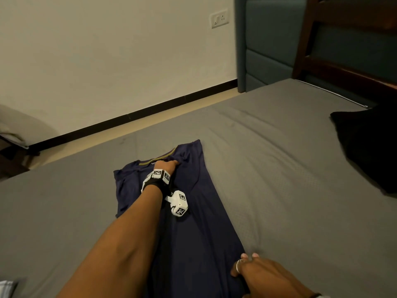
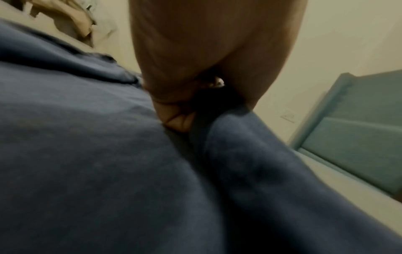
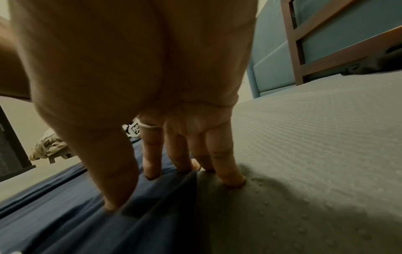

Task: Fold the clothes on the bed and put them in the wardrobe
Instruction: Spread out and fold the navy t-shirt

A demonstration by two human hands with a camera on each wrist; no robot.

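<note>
A navy T-shirt [image 1: 193, 222] lies lengthwise on the grey bed [image 1: 268, 136], its right side folded over the middle and its collar at the far end. My left hand [image 1: 169, 164] reaches to the collar and pinches a ridge of the navy shirt [image 2: 87, 154]; in the left wrist view the left hand [image 2: 182, 120] has curled fingers closed on that fold. My right hand [image 1: 247, 264] presses down at the shirt's near right edge. In the right wrist view the right hand [image 3: 165, 189] has straight fingers, thumb and two fingers on the navy shirt [image 3: 65, 214], the rest on the mattress [image 3: 304, 154].
A black garment [image 1: 365, 147] lies on the bed at the right. Behind the bed stand a teal padded headboard [image 1: 268, 50] and a dark wooden frame [image 1: 343, 67]. A beige bundle [image 1: 15, 127] sits off the bed at the left. Something white [image 1: 6, 287] shows at the bottom left.
</note>
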